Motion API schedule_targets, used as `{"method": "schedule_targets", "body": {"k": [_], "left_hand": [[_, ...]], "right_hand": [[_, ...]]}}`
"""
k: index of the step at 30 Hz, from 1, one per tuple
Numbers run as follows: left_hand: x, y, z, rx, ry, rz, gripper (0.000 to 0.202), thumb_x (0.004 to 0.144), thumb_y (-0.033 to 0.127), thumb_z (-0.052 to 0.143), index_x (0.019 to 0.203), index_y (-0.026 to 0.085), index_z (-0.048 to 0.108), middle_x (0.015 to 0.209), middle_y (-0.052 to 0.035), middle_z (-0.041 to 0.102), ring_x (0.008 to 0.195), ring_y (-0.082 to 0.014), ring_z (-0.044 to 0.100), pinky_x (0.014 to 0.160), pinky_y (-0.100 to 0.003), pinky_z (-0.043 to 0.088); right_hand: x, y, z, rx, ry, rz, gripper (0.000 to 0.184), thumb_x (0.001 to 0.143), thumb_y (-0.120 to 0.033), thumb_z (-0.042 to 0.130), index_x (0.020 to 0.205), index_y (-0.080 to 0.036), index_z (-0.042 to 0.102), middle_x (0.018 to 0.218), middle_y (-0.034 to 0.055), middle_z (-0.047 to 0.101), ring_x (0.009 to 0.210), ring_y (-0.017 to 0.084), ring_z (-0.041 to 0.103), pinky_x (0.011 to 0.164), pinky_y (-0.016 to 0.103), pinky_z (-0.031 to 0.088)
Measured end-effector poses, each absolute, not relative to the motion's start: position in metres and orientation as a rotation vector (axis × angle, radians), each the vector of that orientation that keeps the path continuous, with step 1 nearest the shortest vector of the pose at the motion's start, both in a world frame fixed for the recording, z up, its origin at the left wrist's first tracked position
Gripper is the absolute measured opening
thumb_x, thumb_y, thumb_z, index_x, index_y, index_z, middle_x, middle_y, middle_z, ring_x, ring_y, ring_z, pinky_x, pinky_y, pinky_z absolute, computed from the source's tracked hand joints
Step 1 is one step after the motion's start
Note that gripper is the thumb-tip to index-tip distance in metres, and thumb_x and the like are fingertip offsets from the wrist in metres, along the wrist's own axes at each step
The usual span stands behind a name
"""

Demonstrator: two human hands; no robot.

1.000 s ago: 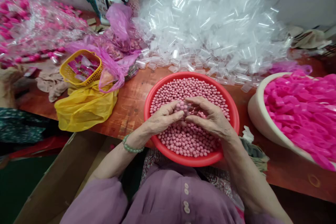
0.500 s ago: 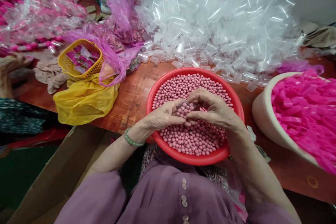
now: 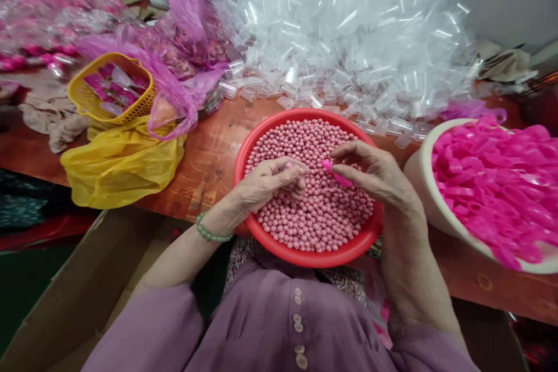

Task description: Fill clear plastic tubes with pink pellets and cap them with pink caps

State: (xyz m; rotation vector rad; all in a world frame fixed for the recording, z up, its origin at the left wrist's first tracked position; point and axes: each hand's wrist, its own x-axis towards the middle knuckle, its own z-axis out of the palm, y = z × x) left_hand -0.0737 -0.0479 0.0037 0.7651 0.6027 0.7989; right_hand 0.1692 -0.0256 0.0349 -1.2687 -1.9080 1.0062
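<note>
A red basin (image 3: 300, 258) full of small pink round beads (image 3: 311, 226) stands in front of me. My left hand (image 3: 281, 180) is closed above the beads, around a small clear plastic container of beads that its fingers mostly hide. To its right, my right hand (image 3: 368, 171) pinches a bright pink plastic cap (image 3: 335, 173) between thumb and fingers over the basin. The two hands are apart.
On the right stands a white bucket (image 3: 421, 177) heaped with pink plastic pieces (image 3: 497, 186). Clear plastic containers (image 3: 344, 29) are piled behind the basin. To the left are a yellow basket (image 3: 143, 102), a yellow bag (image 3: 124, 165) and a purple bag (image 3: 187, 6).
My hands were together around the clear container of beads; now they have separated. The right hand has drawn away to the right, with the pink cap showing in its fingers.
</note>
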Motion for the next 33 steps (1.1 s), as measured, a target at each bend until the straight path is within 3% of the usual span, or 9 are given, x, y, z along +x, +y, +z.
{"method": "schedule_targets", "body": {"k": [4,11,14,20,26,30,33], "left_hand": [[-0.072,-0.045,0.001,0.751,0.620,0.896,0.038,0.080,0.044,0.080,0.096,0.015,0.063,0.076,0.0006,0.069,0.065,-0.0093,0.067,0.062,-0.020,0.056],[-0.072,-0.048,0.004,0.816,0.617,0.881,0.036,0.078,0.031,0.081,0.105,0.014,0.063,0.085,-0.0012,0.071,0.072,-0.0102,0.069,0.068,-0.022,0.057],[-0.071,-0.049,0.005,0.810,0.631,0.865,0.037,0.076,0.027,0.082,0.105,0.014,0.064,0.088,-0.0017,0.071,0.075,-0.0109,0.069,0.072,-0.024,0.057],[-0.071,-0.048,0.001,0.803,0.686,0.843,0.033,0.075,0.028,0.083,0.099,0.013,0.067,0.083,-0.0023,0.071,0.075,-0.0110,0.068,0.074,-0.025,0.056],[-0.067,-0.045,0.000,0.685,0.618,0.776,0.041,0.070,0.034,0.088,0.098,0.012,0.069,0.099,-0.0089,0.075,0.089,-0.0160,0.074,0.083,-0.028,0.059],[-0.063,-0.045,0.004,0.609,0.566,0.839,0.042,0.065,0.032,0.092,0.091,0.013,0.067,0.097,-0.0069,0.076,0.091,-0.0174,0.075,0.083,-0.027,0.059],[-0.061,-0.045,0.005,0.621,0.589,0.898,0.038,0.065,0.026,0.092,0.089,0.011,0.066,0.089,-0.0048,0.076,0.087,-0.0155,0.075,0.080,-0.025,0.058]], "right_hand": [[0.197,-0.027,0.030,-1.596,-1.885,0.721,0.013,0.085,-0.034,0.067,0.090,-0.022,0.066,0.084,0.0027,0.069,0.071,0.018,0.058,0.069,0.034,0.046],[0.183,-0.026,0.022,-1.633,-2.252,0.710,0.014,0.085,-0.032,0.064,0.090,-0.019,0.068,0.091,0.0066,0.072,0.084,0.022,0.064,0.077,0.034,0.047],[0.176,-0.023,0.016,-1.619,-2.309,0.680,0.016,0.087,-0.032,0.061,0.091,-0.018,0.068,0.086,0.0069,0.071,0.081,0.021,0.062,0.074,0.033,0.047],[0.174,-0.020,0.013,-1.415,-1.982,0.918,0.040,0.085,-0.037,0.067,0.120,-0.019,0.063,0.072,-0.0027,0.059,0.059,0.013,0.051,0.057,0.027,0.042],[0.142,-0.016,0.024,-1.120,-1.432,1.169,0.037,0.083,-0.043,0.072,0.113,-0.027,0.059,0.087,-0.0011,0.060,0.064,0.012,0.055,0.055,0.025,0.047],[0.118,-0.021,0.023,-1.097,-1.376,1.188,0.044,0.083,-0.041,0.072,0.121,-0.031,0.052,0.093,-0.0004,0.062,0.072,0.015,0.060,0.063,0.027,0.054],[0.110,-0.025,0.016,-1.124,-1.446,1.042,0.035,0.087,-0.035,0.067,0.120,-0.029,0.055,0.099,0.0015,0.062,0.083,0.017,0.062,0.074,0.030,0.056]]}}
